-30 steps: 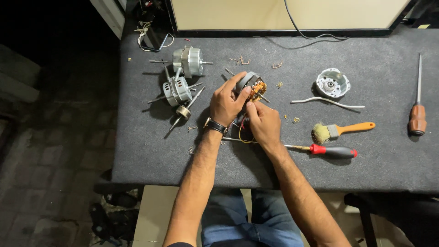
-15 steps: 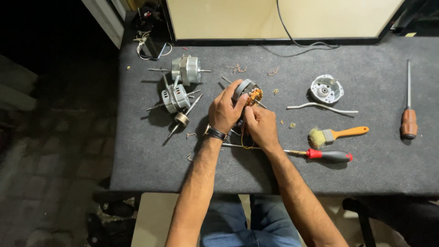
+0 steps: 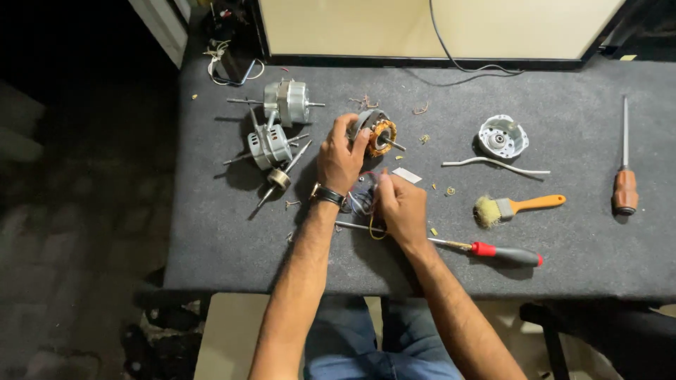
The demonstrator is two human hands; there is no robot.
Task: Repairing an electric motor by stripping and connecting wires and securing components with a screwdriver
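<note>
I see left hand clamped on round grey motor stator with copper windings, near centre of dark felt-covered desk. Right hand at 5 o'clock of it, pinching thin wires. Housing already off: silver end cap lies at 3 o'clock, apart. Red-handled screwdriver idle at 4 o'clock. Judging: teardown midway, wiring work open.

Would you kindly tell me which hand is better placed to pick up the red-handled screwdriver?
Probably the right hand: the red-handled screwdriver lies just beside it, while the left hand grips the motor stator.
</note>
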